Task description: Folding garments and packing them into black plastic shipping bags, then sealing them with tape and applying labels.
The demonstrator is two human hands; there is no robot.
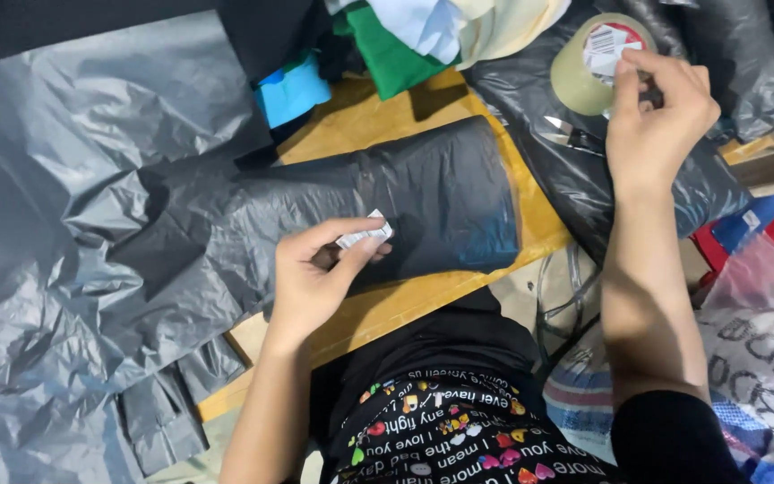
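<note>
Two hands show. My left hand (315, 273) pinches a small white crumpled paper (365, 234) over the shiny grey bag (423, 202). My right hand (656, 112) fingers pinch the round tape roll (589, 63), half hidden.

The left hand (315, 278) pinches a small white slip (365, 235) between thumb and fingers above a wrapped grey plastic parcel (423, 202) lying on the wooden desk (378, 121). The right hand (656, 112) picks at a roll of tape (589, 76), with scissors (571, 134) just beside it.
</note>
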